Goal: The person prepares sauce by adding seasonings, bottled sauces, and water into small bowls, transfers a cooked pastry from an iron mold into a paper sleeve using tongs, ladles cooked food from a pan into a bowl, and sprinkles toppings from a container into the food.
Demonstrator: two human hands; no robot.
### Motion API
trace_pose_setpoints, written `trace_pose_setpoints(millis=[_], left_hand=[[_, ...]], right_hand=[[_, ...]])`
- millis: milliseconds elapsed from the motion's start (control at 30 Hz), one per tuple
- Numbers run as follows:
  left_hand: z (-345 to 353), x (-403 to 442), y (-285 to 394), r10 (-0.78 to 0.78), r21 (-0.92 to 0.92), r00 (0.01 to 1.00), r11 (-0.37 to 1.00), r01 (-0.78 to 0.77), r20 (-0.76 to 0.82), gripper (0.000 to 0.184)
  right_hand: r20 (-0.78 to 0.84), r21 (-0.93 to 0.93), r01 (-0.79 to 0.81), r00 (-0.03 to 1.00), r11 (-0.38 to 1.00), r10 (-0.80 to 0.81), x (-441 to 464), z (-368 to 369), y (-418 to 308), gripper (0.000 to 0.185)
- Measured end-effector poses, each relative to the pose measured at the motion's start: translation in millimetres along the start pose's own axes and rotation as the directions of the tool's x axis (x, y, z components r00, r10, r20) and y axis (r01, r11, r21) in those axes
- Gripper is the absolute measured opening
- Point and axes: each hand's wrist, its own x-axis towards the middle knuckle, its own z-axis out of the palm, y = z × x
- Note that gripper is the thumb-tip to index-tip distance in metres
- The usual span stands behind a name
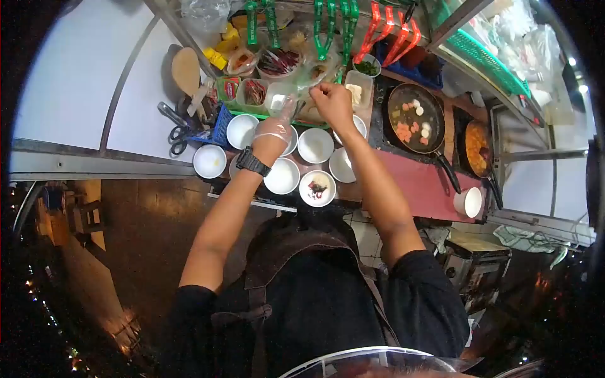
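Note:
My left hand [275, 130] wears a clear plastic glove, with a black watch [253, 162] on the wrist. It reaches over the white bowls beside a tub of white contents [277, 101]; its fingers are blurred under the glove. My right hand [334, 106] is bare and closed in a pinch near a clear plastic bag [310, 77]. What the pinch holds, if anything, I cannot make out. Several white bowls [315, 145] stand below both hands. The front bowl [317, 188] contains dark red and pale food. To the right, a tub [358, 89] has pale yellow blocks in it.
Two pans stand at the right: a frying pan [414, 118] with pink and white pieces and a pan of orange stew [477, 148]. A white cup [468, 202] lies near the counter edge. At left are scissors [179, 134] and a blue basket [222, 126]. Green straps [324, 28] hang overhead.

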Motion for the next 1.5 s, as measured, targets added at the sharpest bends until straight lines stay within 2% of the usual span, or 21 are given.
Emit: trace_pose_setpoints(millis=[100, 233, 300, 333, 367, 500, 533, 567, 600, 667, 767, 900, 967, 1033, 1133, 1167, 1233, 1300, 1367, 1433, 1500], left_hand=[[-1.9, 2.4, 1.1, -0.139, 0.078, 0.99, 0.987, 0.14, -0.015, 0.086], [-22.0, -7.3, 6.7, -0.181, -0.01, 0.983, 0.984, 0.18, -0.022, 0.08], [-33.0, -19.6, 7.8, -0.153, 0.022, 0.988, 0.988, 0.153, 0.002, 0.082], [-35.0, -28.8, 5.4, -0.11, -0.019, 0.994, 0.994, 0.11, -0.024, 0.081], [-37.0, -39.3, 4.3, -0.072, -0.059, 0.996, 0.996, 0.069, -0.051, 0.08], [-51.2, -88.9, 21.4, -0.029, -0.206, 0.999, 0.978, 0.021, -0.036, 0.077], [-48.3, -100.8, 20.4, 0.061, -0.232, 0.994, 0.969, -0.079, -0.087, 0.078], [-45.8, -110.1, 20.7, -0.014, -0.237, 0.999, 0.971, 0.024, 0.043, 0.078], [-40.1, -121.0, 20.5, -0.019, -0.263, 0.999, 0.964, 0.028, 0.037, 0.076], [-34.5, -141.4, 24.7, 0.008, -0.307, 0.999, 0.952, 0.004, 0.036, 0.074], [-32.0, -164.5, 48.0, 0.148, -0.327, 0.983, 0.939, -0.106, 0.105, 0.067], [-7.6, -180.4, 56.2, 0.341, -0.506, 0.9, 0.846, -0.168, 0.272, 0.067], [-19.4, -180.1, 54.3, 0.397, -0.525, 0.852, 0.832, -0.178, 0.341, 0.067], [-28.1, -180.7, 51.7, 0.39, -0.559, 0.85, 0.817, -0.143, 0.353, 0.064], [-56.2, -177.4, 49.6, 0.323, -0.54, 0.824, 0.841, -0.026, 0.465, 0.061], [-51.1, -179.8, 44.2, 0.326, -0.539, 0.822, 0.842, -0.028, 0.467, 0.061], [-35.3, -187.0, 32.1, 0.335, -0.61, 0.903, 0.785, -0.111, 0.267, 0.055], [-47.3, -189.2, 31.2, 0.308, -0.593, 0.911, 0.8, -0.091, 0.275, 0.053], [-55.9, -189.3, 29.6, 0.27, -0.577, 0.922, 0.814, -0.066, 0.276, 0.051], [-58.7, -187.1, 27.1, 0.149, -0.588, 0.925, 0.803, 0.094, 0.351, 0.044], [-48.8, -180.9, 18.8, 0.128, -0.549, 0.964, 0.835, 0.023, 0.234, 0.042]], right_hand=[[-0.013, -0.055, 0.0, 1.0, 0.998, 0.0, -1.7, -1.6, 5.9, 0.023], [-0.044, -0.026, -0.012, 0.999, 1.0, 0.011, -11.0, -12.9, 8.8, 0.023], [-0.049, -0.011, -0.016, 0.999, 1.0, 0.015, -21.5, -26.1, 4.7, 0.022], [-0.124, -0.11, 0.101, 0.986, 0.989, -0.114, -31.7, -35.4, -1.9, 0.021], [-0.112, -0.022, -0.002, 0.994, 1.0, -0.001, -42.3, -43.6, -7.3, 0.019], [-0.133, -0.114, 0.111, 0.983, 0.987, -0.126, -101.1, -80.0, -22.0, 0.014], [-0.088, -0.172, 0.144, 0.983, 0.975, -0.161, -119.5, -86.6, -17.2, 0.012], [-0.042, -0.228, 0.181, 0.98, 0.957, -0.195, -135.5, -91.9, -15.8, 0.01], [-0.041, -0.231, 0.18, 0.98, 0.956, -0.194, -150.1, -96.1, -19.3, 0.01], [0.125, -0.514, 0.291, 0.956, 0.807, -0.266, -170.0, -101.3, -25.3, 0.01], [-0.025, -0.402, 0.257, 0.956, 0.879, -0.291, -142.4, -108.3, -34.5, 0.01], [-0.161, -0.261, 0.326, 0.913, 0.909, -0.374, -67.3, -57.0, -39.8, 0.011], [0.022, -0.506, 0.306, 0.939, 0.806, -0.343, -32.9, -20.9, -31.3, 0.018], [0.002, -0.462, 0.38, 0.904, 0.802, -0.427, -4.4, 31.6, -6.6, 0.024], [0.144, -0.458, 0.442, 0.893, 0.771, -0.427, 7.3, 77.1, -44.5, 0.033], [0.17, -0.536, 0.449, 0.887, 0.715, -0.429, 10.6, 95.3, -47.3, 0.031], [0.196, -0.608, 0.452, 0.882, 0.652, -0.429, 17.8, 124.9, -42.9, 0.029], [0.242, -0.774, 0.412, 0.894, 0.481, -0.376, 25.9, 148.3, -28.3, 0.025], [0.186, -0.748, 0.417, 0.878, 0.515, -0.44, 26.5, 147.2, -31.4, 0.018], [0.136, -0.715, 0.432, 0.857, 0.551, -0.496, 27.9, 143.7, -29.3, 0.014], [0.126, -0.597, 0.455, 0.866, 0.661, -0.483, 34.5, 134.9, -18.8, 0.014]])
